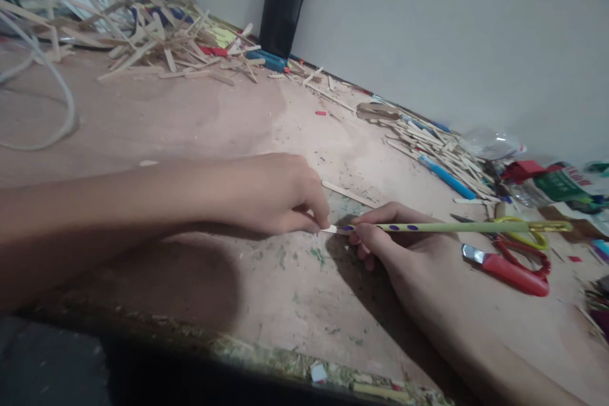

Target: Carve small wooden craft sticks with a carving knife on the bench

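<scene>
My left hand [295, 196] reaches in from the left, its fingers closed on a small wooden craft stick [329, 229] that lies low over the table. Only the stick's pale end shows past my fingertips. In my right hand [394, 235] is a light green pencil [451, 227] with purple spots, gripped near its point. The pencil's tip meets the end of the craft stick. Just beyond my fingers, a second craft stick [347, 193] rests on the tabletop.
A messy heap of craft sticks [162, 44] covers the back left. A black phone [285, 3] leans upright against the wall. More sticks [442, 146], a blue pen [447, 177], scissors [523, 257] and a red-handled cutter [509, 271] lie right. A white cable [71, 101] loops at left.
</scene>
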Demonstrator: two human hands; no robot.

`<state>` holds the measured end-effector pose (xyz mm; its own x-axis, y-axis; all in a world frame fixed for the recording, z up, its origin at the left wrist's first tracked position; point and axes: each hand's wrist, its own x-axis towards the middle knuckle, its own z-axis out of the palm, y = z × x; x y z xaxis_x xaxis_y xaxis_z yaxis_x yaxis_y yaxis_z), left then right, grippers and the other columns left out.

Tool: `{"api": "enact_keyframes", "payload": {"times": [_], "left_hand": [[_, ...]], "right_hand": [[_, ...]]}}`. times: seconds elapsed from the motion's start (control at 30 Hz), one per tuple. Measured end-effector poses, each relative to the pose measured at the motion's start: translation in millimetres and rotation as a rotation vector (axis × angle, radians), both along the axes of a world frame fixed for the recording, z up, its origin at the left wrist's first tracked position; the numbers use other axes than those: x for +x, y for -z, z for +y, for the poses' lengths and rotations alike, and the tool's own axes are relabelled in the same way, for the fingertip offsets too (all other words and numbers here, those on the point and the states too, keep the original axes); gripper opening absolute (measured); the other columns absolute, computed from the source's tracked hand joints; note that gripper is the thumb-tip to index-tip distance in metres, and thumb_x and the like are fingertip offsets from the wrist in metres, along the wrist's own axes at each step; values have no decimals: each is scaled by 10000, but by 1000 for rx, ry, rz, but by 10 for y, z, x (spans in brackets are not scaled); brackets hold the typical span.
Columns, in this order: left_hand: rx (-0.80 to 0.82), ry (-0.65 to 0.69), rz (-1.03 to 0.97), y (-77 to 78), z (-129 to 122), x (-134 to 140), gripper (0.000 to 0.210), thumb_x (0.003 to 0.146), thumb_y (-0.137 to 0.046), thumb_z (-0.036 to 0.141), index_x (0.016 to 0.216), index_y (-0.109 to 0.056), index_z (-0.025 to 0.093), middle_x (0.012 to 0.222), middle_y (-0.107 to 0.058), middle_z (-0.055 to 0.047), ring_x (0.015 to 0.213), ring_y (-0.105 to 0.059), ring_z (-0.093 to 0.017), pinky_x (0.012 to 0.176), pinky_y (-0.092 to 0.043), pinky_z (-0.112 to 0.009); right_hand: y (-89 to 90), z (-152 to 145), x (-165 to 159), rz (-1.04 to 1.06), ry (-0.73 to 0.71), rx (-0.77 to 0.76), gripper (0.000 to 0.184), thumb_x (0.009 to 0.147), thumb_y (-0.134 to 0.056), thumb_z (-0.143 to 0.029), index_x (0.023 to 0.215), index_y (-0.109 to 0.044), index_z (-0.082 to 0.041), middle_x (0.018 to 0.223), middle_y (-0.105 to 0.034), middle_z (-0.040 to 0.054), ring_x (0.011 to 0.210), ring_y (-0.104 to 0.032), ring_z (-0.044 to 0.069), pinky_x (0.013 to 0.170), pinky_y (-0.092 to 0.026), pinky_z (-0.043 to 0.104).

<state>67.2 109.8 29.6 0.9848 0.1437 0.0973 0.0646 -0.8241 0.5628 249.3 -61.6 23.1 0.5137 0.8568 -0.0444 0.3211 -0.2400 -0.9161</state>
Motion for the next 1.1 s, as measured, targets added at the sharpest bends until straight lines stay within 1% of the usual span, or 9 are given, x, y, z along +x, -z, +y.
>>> {"api": "enact_keyframes", "payload": {"times": [0.13,0.3,0.47,0.57,0.77,0.87,0.97,1.1], "left_hand": [[-1,-2,7,-17,-5,-5,231,1066,-836,72,1085,-976,254,968,-943,20,852,-834,-139,825,-542,-230],[-14,-18,30,-40,-24,-11,233,1040,-852,36,1089,-981,225,976,-943,-2,851,-815,-141,824,-527,-239],[-11,-11,27,-25,-15,-14,238,1073,-822,77,1095,-977,256,1002,-945,11,880,-823,-141,851,-530,-235],[0,1,13,-5,3,-19,232,1076,-821,99,1093,-974,273,995,-943,30,876,-829,-134,847,-538,-225],[-10,12,-11,-5,-9,-20,235,1076,-819,100,1072,-975,275,983,-940,6,858,-820,-151,831,-543,-246],[-28,-4,25,-36,-45,-1,243,1064,-825,54,1036,-976,243,956,-933,-17,832,-796,-150,806,-526,-249],[-33,-23,43,-70,-75,17,245,1058,-817,6,1032,-972,194,945,-931,-34,837,-794,-146,809,-527,-246],[-32,-31,57,-92,-85,15,219,1052,-835,17,1045,-969,191,952,-934,-21,858,-803,-143,824,-535,-241]], "right_hand": [[-53,-14,-30,-7,3,-20,98,839,-843,-315,759,-811,-268,649,-743,-30,560,-617,141,548,-508,260],[-63,-12,-34,-23,9,-30,78,833,-835,-286,761,-814,-269,633,-722,-40,567,-616,149,557,-499,269],[-63,-20,-31,-30,12,-33,83,819,-844,-279,742,-817,-261,625,-725,-35,578,-595,143,568,-470,263],[-59,-22,-25,-22,3,-19,101,827,-856,-290,740,-811,-264,628,-724,-29,581,-605,153,573,-491,278],[-29,-42,-12,-12,-11,17,130,874,-887,-364,806,-818,-277,673,-745,-16,608,-655,179,585,-534,303],[-10,-50,-14,-33,-39,12,142,872,-914,-382,821,-832,-279,660,-731,-24,632,-673,190,613,-550,313],[-13,-50,-21,-49,-55,1,132,891,-901,-382,822,-844,-284,655,-731,-34,649,-692,184,640,-567,303],[-39,-42,-30,-58,-54,-10,127,905,-891,-362,821,-848,-278,669,-744,-27,646,-717,183,628,-582,296]]}}
